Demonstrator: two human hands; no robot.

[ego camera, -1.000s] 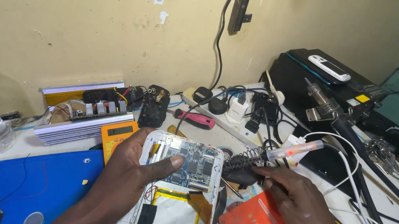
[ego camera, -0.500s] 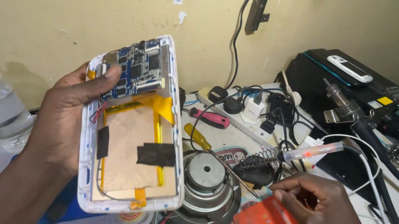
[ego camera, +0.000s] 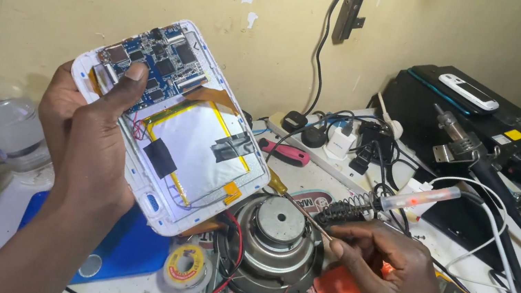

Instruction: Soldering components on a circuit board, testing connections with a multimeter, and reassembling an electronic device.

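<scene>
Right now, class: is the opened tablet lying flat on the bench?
No: the left hand holds the tablet up above the bench, its circuit board and battery facing the camera.

An electronics repair workbench against a plain yellowish wall.
A power strip [ego camera: 338,141] crowded with plugs, tangled cables, a loose speaker [ego camera: 276,246], a solder reel [ego camera: 184,265] and an opened tablet [ego camera: 170,122] showing its circuit board mark it as a repair workshop.

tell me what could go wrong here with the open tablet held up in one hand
The left hand alone holds the opened tablet tilted above the bench; it could slip onto the speaker. The thumb rests by the bare circuit board, which might be strained. The right hand keeps a thin tool near loose cables.
</scene>
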